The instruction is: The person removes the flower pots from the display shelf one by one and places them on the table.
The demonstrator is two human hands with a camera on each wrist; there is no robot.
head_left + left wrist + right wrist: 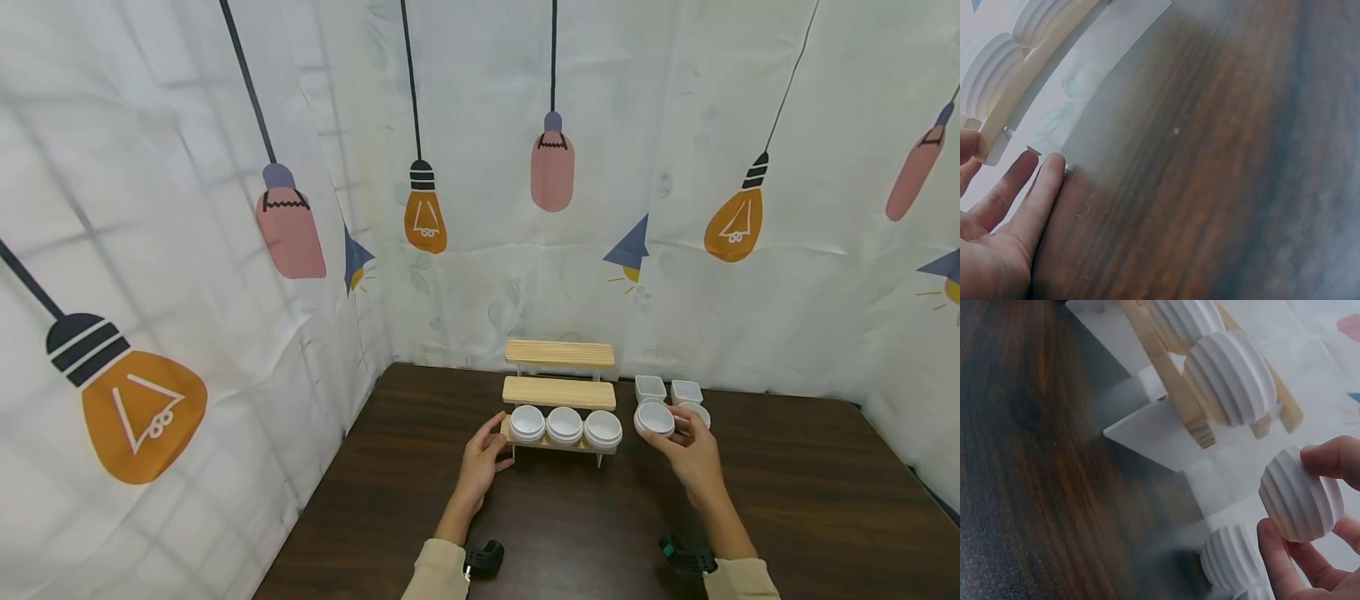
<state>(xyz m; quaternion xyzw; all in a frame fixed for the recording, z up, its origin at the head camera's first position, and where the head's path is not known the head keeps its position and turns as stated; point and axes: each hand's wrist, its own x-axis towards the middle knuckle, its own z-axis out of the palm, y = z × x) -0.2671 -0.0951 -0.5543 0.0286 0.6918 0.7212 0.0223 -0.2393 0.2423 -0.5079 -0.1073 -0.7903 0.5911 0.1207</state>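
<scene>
The right hand (pixel 693 454) grasps a round ribbed white bowl (pixel 655 418) between thumb and fingers, lifted clear of the counter (pixel 570 533) at the 3 o'clock side of the wooden tiered rack (pixel 560 396). In the right wrist view the fingers (pixel 1275 550) curl under the bowl (pixel 1300 495) while the thumb presses on its upper edge. The left hand (pixel 483 458) is at the rack's 9 o'clock end with its fingers (pixel 1035 200) extended and relaxed, grasping nothing; the fingertips lie at the end of the lowest shelf, though actual contact cannot be confirmed because the left wrist view is hazy. The rack has three stepped shelves: the lowest shelf carries three white ribbed bowls (pixel 565 426) in a row, touching or nearly touching one another; the middle and top shelves carry nothing visible. At 12 o'clock from the held bowl, two square white dishes (pixel 667 390) stand side by side on the counter near the backdrop. A further round white bowl (pixel 697 412) sits on the counter just behind the right hand, partly hidden by it. A white curtain printed with lightbulbs (pixel 425 218) encloses the counter on the far and left sides.
</scene>
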